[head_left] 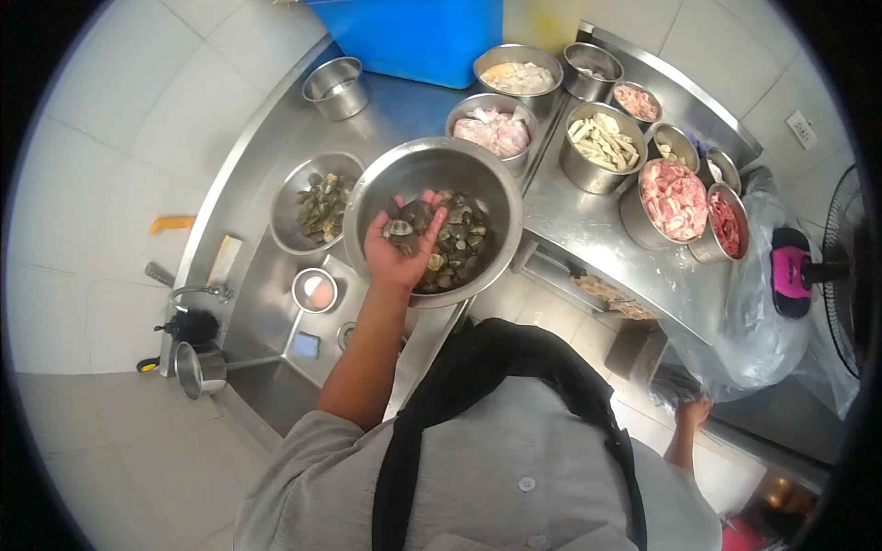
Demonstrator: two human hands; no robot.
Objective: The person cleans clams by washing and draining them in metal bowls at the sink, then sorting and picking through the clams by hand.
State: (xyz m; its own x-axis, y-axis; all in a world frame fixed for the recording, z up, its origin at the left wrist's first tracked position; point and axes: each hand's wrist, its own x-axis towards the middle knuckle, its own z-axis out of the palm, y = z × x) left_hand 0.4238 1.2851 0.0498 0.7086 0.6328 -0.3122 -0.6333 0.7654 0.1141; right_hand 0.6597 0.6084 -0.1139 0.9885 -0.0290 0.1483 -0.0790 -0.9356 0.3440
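Observation:
Palm up and fingers curled, my left hand (405,248) cups a few dark-shelled clams (401,230) over a large steel bowl (372,179). More clams (459,241) lie in the right part of that bowl, below the hand. Left of it, a smaller steel bowl (287,230) also contains clams (323,207). My right hand (694,413) is low at the right, by the dark counter's edge. Its fingers are closed at a fold of clear plastic bag (676,381) and are partly hidden.
Steel pots of raw meat (675,197), pale strips (604,142) and other food crowd the right-hand counter. A blue container (418,41) stands at the back. At left are a sink with a blue sponge (306,345) and a small bowl (315,290). A fan (841,271) stands far right.

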